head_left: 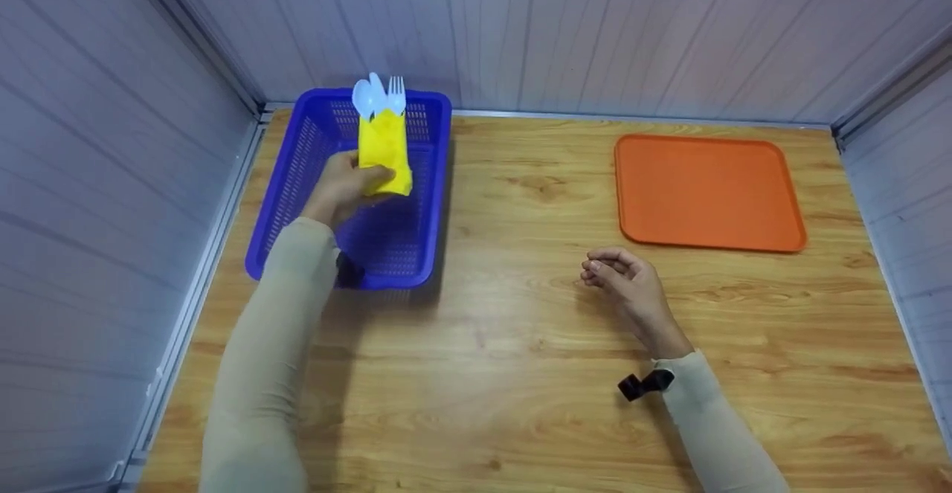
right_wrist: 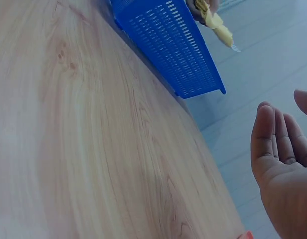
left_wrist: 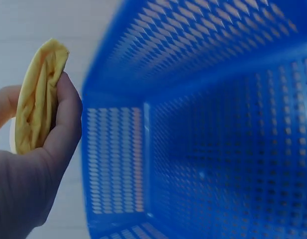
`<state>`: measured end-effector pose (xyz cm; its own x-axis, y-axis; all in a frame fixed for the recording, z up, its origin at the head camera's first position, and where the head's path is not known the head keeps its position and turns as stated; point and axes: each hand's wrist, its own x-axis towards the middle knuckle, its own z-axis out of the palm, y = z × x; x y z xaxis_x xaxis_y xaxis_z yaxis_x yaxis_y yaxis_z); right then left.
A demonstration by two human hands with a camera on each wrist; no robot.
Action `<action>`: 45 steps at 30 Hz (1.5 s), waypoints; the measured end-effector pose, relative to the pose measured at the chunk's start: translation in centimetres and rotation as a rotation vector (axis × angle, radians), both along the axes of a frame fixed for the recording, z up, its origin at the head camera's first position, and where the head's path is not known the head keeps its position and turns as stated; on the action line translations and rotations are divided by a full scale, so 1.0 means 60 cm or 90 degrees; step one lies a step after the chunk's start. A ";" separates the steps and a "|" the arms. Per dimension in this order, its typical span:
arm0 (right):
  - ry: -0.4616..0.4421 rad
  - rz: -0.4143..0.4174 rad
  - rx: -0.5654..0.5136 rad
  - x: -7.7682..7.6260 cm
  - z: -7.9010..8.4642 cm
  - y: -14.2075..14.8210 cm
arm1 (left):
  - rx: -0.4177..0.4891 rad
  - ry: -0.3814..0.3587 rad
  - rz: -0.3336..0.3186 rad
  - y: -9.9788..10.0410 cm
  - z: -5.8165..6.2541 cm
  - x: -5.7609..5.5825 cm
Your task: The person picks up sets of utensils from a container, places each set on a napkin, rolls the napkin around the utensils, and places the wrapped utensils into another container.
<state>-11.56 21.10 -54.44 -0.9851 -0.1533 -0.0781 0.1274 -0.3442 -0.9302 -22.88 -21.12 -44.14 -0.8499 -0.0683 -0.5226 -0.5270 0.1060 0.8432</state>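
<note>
My left hand pinches a folded yellow napkin between thumb and fingers above a blue plastic basket. Out of the napkin's far end stick a white spoon, a white fork and a third white utensil, probably a knife. In the left wrist view the yellow cloth is seen from its creased end, beside the basket wall. Over the wooden table, my right hand hovers with relaxed, slightly bent fingers and holds nothing.
An orange tray lies flat at the back right of the wooden table. Pale panel walls stand at the back and both sides. The basket has raised, perforated sides and sits at the back left.
</note>
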 end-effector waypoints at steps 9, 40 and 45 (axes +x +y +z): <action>-0.003 0.009 0.038 0.010 -0.004 0.011 | -0.062 -0.054 -0.045 -0.002 -0.039 -0.026; 0.006 0.006 0.127 0.028 -0.013 0.018 | -0.117 -0.154 -0.107 0.038 -0.116 -0.034; 0.003 0.006 0.120 0.027 -0.014 0.017 | -0.138 -0.157 -0.106 0.038 -0.121 -0.037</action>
